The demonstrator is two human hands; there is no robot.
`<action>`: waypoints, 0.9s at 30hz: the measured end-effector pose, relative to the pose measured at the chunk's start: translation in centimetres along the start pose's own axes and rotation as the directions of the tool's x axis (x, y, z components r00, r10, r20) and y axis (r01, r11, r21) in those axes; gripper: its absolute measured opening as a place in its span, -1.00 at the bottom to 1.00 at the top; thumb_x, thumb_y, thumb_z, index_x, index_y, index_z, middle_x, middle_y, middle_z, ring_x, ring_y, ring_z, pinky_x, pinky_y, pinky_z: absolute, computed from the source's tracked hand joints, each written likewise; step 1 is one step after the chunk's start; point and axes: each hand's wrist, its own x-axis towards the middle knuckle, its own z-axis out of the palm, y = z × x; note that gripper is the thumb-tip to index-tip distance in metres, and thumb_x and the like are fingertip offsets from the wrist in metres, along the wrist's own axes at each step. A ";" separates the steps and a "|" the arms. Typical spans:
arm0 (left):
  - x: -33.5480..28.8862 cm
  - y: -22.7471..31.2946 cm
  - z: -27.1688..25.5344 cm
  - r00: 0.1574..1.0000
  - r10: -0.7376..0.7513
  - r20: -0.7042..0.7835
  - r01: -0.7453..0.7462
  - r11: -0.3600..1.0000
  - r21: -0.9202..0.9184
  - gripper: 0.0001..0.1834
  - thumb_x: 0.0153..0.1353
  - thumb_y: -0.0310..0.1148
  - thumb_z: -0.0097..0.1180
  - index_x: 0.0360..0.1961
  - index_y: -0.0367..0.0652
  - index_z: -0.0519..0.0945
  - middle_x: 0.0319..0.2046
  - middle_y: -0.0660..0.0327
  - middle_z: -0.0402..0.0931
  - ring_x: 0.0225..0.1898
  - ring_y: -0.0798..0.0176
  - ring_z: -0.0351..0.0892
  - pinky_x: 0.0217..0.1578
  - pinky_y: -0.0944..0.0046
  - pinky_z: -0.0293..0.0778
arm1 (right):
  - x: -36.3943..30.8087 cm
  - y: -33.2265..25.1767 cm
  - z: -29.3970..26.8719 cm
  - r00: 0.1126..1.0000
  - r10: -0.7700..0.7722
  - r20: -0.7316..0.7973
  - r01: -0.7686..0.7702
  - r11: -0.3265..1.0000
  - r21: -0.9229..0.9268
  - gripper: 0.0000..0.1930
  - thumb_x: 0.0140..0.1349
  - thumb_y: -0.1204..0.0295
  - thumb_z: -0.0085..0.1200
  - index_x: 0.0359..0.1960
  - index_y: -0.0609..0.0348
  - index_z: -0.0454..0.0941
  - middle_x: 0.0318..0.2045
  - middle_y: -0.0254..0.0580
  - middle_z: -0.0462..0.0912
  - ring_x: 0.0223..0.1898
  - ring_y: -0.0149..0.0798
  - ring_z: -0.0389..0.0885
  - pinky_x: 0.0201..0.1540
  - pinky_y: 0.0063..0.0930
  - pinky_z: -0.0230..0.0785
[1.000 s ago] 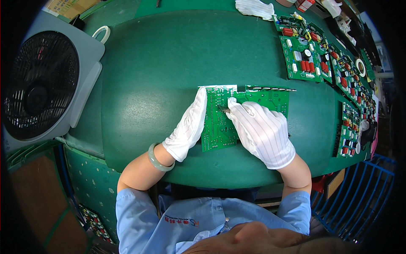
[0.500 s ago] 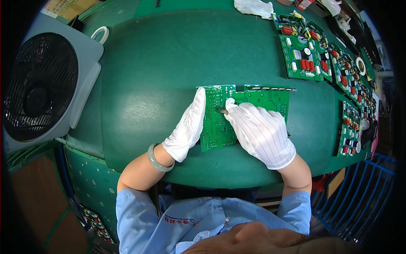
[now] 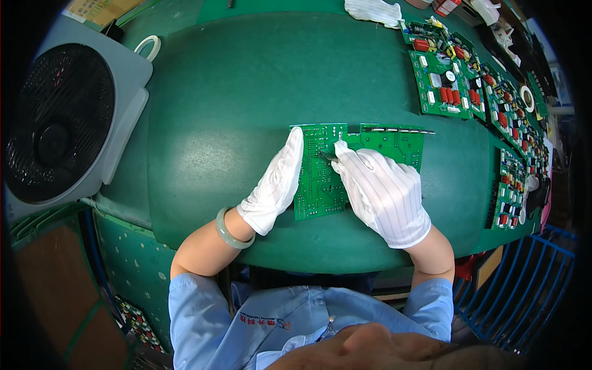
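Observation:
A green circuit board (image 3: 320,200) lies solder side up in front of me, with a dark notch in its far edge and a row of metal tabs along the far right. My left hand (image 3: 275,184), in a white glove, grips the board's left edge, its fingers straight along that side. Over the board's middle, my right hand (image 3: 386,194), in a striped white glove, is closed around a small tool with a dark tip (image 3: 325,155). That tip points left, at the solder joints; the glove hides the rest of the tool, so its kind cannot be made out.
Populated circuit boards (image 3: 445,86) with red and white parts line the right side. A large grey fan (image 3: 126,102) stands at the left, near a tape roll (image 3: 148,47). A white glove (image 3: 373,11) lies at the far edge of the green mat (image 3: 246,68).
The board and my right hand have shifted very slightly to the right in the picture. The dark tool tip has moved a little over the solder joints. My left hand keeps its hold.

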 end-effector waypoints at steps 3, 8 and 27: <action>-0.1 0.2 0.1 1.000 -0.002 0.013 0.002 1.000 0.006 -0.25 0.42 0.23 -0.56 0.20 -0.13 0.42 -0.05 0.17 0.54 -0.05 0.28 0.56 0.03 0.21 0.52 | -0.1 0.1 0.2 1.000 -0.008 -0.007 0.008 1.000 -0.016 -0.69 0.16 0.38 0.19 -0.09 0.28 0.58 -0.43 -0.26 0.53 -0.61 -0.39 0.45 -0.62 -0.50 0.20; -0.3 0.5 0.6 1.000 -0.006 -0.012 0.005 1.000 -0.029 -0.25 0.43 0.23 -0.57 0.20 -0.14 0.42 -0.07 0.18 0.54 -0.05 0.30 0.55 0.04 0.23 0.51 | -0.1 -0.1 0.1 1.000 -0.013 -0.002 0.013 0.999 -0.035 -0.69 0.16 0.38 0.17 -0.08 0.27 0.57 -0.42 -0.25 0.53 -0.60 -0.40 0.43 -0.62 -0.50 0.18; -0.2 0.3 0.4 1.000 0.026 -0.002 -0.025 1.000 0.010 -0.24 0.42 0.23 -0.58 0.17 -0.18 0.43 -0.04 0.14 0.54 -0.06 0.28 0.57 0.02 0.22 0.52 | 0.0 0.0 0.0 0.999 -0.032 0.012 0.032 0.999 -0.025 -0.68 0.16 0.39 0.18 -0.08 0.30 0.57 -0.41 -0.25 0.53 -0.63 -0.41 0.42 -0.64 -0.51 0.16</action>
